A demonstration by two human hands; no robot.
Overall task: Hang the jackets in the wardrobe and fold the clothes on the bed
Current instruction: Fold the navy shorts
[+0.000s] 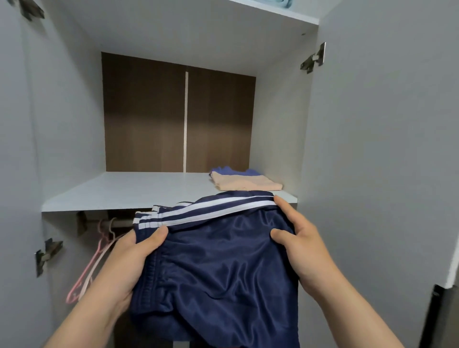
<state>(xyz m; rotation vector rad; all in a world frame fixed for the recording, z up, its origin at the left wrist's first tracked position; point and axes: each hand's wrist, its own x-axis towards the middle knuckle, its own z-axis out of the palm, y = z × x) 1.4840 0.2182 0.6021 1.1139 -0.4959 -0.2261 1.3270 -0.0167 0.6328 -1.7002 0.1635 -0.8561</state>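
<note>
I hold a folded pair of navy shorts [218, 268] with white side stripes in front of an open wardrobe. My left hand [129, 260] grips the left edge near the elastic waistband, thumb on top. My right hand [300, 243] grips the right edge, thumb on the cloth and fingers at the striped fold. The striped end of the shorts reaches over the front edge of the white wardrobe shelf [119, 191]. At the shelf's back right lies a small folded stack, a beige garment [246, 182] on a blue one.
Below the shelf a hanging rail [119, 223] carries pink hangers [92, 268] at the left. The wardrobe doors stand open on both sides, hinges [314, 58] showing. A higher shelf at the top holds a pale blue cloth [283, 3]. The back panel is dark brown.
</note>
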